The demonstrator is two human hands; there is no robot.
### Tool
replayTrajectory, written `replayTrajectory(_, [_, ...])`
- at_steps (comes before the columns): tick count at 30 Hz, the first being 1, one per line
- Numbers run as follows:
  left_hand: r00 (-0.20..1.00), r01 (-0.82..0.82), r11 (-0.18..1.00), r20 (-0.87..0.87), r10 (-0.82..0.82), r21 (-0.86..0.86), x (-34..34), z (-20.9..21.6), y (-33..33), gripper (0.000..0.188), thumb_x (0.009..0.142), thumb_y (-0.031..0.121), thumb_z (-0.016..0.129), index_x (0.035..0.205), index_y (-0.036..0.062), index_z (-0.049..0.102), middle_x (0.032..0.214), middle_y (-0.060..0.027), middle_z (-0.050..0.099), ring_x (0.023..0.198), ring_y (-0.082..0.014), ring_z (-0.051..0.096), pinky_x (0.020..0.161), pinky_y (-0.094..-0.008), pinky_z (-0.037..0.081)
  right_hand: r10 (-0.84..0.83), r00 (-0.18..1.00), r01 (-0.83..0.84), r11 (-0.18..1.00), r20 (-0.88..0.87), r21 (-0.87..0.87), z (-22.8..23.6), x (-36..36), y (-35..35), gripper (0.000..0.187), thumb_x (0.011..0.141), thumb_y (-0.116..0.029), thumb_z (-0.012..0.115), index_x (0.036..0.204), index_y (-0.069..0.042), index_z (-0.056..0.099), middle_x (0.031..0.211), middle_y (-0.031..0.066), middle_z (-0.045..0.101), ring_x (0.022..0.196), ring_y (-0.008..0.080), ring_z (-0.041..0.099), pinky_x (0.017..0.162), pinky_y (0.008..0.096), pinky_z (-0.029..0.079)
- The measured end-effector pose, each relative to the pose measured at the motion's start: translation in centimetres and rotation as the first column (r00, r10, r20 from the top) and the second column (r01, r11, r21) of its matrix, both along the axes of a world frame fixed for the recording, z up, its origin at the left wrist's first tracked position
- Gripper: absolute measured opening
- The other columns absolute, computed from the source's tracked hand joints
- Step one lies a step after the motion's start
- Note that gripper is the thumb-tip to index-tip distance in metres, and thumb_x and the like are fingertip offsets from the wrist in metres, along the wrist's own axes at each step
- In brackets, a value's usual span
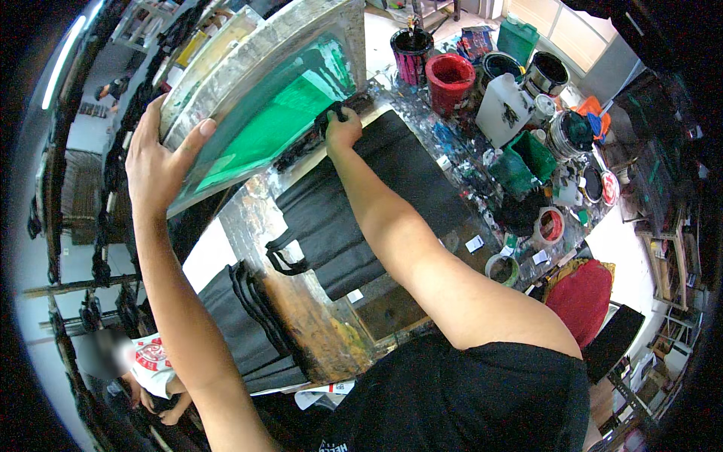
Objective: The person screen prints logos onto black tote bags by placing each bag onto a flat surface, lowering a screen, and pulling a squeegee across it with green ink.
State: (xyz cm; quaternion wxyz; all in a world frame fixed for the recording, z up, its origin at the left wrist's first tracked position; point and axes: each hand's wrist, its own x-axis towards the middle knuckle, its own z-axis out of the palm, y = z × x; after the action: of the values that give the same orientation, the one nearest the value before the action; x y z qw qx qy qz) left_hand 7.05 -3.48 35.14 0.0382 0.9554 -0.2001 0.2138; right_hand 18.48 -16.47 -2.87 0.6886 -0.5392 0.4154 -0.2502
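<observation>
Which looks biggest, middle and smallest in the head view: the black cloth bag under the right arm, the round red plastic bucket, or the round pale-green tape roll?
1. Black cloth bag, even partly covered
2. Red plastic bucket
3. Pale-green tape roll

my left hand [160, 169] is raised, its thumb [194, 140] angled out to the right, apart from the fingers [151, 117], which hook forward with their tips hidden. below it, my bare left forearm [181, 301] climbs steeply. my right arm [410, 245], bare too, stretches forward and across to the left, slightly bent; my right hand [344, 132] is curled closed, fingers partly hidden.
</observation>
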Motion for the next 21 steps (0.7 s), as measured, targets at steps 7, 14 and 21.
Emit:
replayTrajectory(7, [1.0,0.01,1.0,0.019,-0.01,-0.004,0.2,0.0,0.1,0.085,0.075,0.068,0.072,0.13,0.0046,0.061,0.115,-0.0218,0.069,0.109,-0.0382,0.065,0.095,-0.0455,0.048,-0.007,0.999,0.006,1.0,-0.036,-0.017,1.9,0.7,1.7,0.026,0.072,-0.011,0.084,0.094,-0.003,0.074,0.1,0.016,0.074,0.095,0.0352,0.07,0.088,0.0436,0.053])
replayTrajectory(14, [1.0,-0.008,1.0,0.023,0.007,0.022,0.5,0.1,-0.1,0.083,0.075,0.068,0.072,0.129,0.0049,0.061,0.115,-0.0215,0.069,0.109,-0.0383,0.065,0.096,-0.0455,0.048,0.228,0.973,-0.231,0.966,-0.044,-0.116,0.4,0.2,1.9,0.027,0.076,-0.01,0.085,0.097,0.001,0.074,0.1,0.0181,0.074,0.093,0.0332,0.071,0.088,0.0406,0.054])
replayTrajectory(21, [1.0,0.003,1.0,0.006,-0.003,-0.008,0.4,0.1,-0.6,0.084,0.075,0.068,0.072,0.128,0.0046,0.062,0.115,-0.0222,0.068,0.11,-0.0384,0.065,0.096,-0.046,0.048,-0.042,0.999,0.034,0.972,-0.03,-0.233,0.6,1.1,0.0,0.026,0.075,-0.016,0.081,0.095,-0.001,0.074,0.094,0.0184,0.075,0.09,0.0352,0.07,0.085,0.0465,0.054])
